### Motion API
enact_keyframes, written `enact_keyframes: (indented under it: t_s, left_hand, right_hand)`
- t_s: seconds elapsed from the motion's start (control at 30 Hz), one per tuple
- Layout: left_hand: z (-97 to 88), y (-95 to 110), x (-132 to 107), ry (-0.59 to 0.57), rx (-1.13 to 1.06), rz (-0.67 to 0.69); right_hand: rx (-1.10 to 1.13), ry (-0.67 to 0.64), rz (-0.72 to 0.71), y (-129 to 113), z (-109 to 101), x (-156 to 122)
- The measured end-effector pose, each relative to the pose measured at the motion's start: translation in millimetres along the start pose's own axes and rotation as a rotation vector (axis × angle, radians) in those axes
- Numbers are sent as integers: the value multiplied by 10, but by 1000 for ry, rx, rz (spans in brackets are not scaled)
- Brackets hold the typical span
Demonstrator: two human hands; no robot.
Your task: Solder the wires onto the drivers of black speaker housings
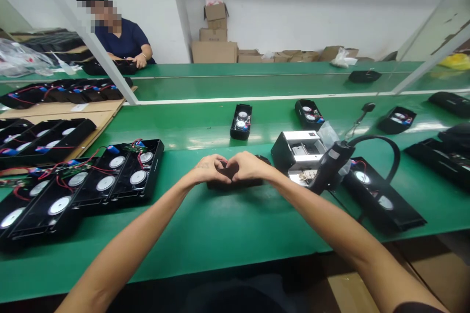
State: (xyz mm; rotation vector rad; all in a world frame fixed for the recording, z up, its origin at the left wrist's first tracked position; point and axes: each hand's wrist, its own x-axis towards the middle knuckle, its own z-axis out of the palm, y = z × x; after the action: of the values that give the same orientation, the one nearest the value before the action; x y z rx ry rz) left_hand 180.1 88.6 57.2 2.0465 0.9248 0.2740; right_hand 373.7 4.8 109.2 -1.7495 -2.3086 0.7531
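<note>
In front of me a black speaker housing lies on the green bench, mostly covered by my hands. My left hand is closed at its left part, fingers curled and thumb low. From the other side my right hand bends over the same housing, its fingers also curled. The fingertips of both hands meet near the middle of it. Whether they pinch a small part inside is hidden. Just right of my right hand stands a black and white machine with an open top.
Several open speaker housings with wires and circuit boards stand at left. A black corded hand tool hangs at right, over another housing. Two open housings, one nearer, sit beyond my hands. Across the bench a person handles a black part.
</note>
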Motion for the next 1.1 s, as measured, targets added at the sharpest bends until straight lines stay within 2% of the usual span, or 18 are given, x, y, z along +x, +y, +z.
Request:
enact_keyframes:
  t_s: [0.1, 0.2, 0.53, 0.73, 1.1]
  left_hand:
    - [-90, 24, 80, -52, -14, -17]
    - [-86, 21, 84, -75, -34, -27]
    - [-45, 41, 41, -63, -74, -79]
    - [-42, 43, 55, -62, -74, -90]
    - [-28, -1, 80, -72, -95, -105]
  right_hand:
    - [38, -17, 21, 34, -98, 94]
    - [26, -16, 43, 28, -86, 94]
    - [-7, -44, -6, 56, -19, 80]
    - [-84, 17, 26, 52, -18, 60]
    - [45, -64, 34, -34, -68, 131]
